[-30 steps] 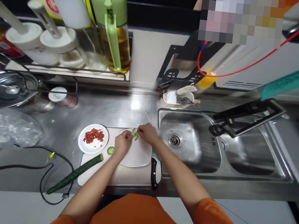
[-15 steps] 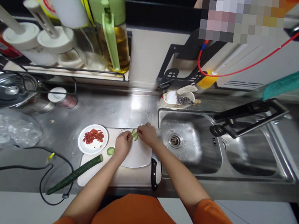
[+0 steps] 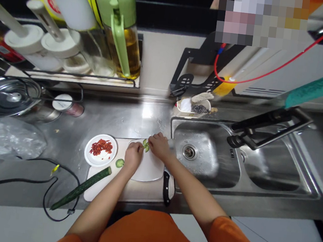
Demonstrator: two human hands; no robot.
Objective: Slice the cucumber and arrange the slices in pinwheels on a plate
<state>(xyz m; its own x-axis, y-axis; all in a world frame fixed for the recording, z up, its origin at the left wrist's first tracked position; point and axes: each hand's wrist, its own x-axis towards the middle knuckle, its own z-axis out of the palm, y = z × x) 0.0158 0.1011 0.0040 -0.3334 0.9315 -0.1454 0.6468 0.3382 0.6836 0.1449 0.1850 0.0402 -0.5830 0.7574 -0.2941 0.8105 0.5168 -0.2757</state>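
Several thin green cucumber slices [image 3: 146, 145] are arranged in a small fan near the far edge of a white plate [image 3: 150, 168]. My left hand [image 3: 133, 157] pinches at the fan's left edge, fingers closed on a slice. From the right, my right hand [image 3: 159, 145] has its fingertips closed on a slice there too; the fingers partly hide it. Under the plate is a pale cutting board [image 3: 101, 188]. A few more cucumber rounds [image 3: 119, 163] lie beside my left wrist, and a cut cucumber [image 3: 82, 187] slants across the board's left corner.
A white dish [image 3: 87, 158] holds chopped red pieces. A black-handled knife [image 3: 166, 187] lies along the board's right end. To the right is a steel double sink [image 3: 204, 153]. At left are a plastic bag [image 3: 10, 138], a black cable [image 3: 26, 179] and a rack [image 3: 96, 78] with an oil bottle [image 3: 123, 43].
Both hands stay at the fan of cucumber slices, with only slight finger shifts. The right hand's fingers lie a little flatter over the plate's edge. Nothing else has visibly moved.
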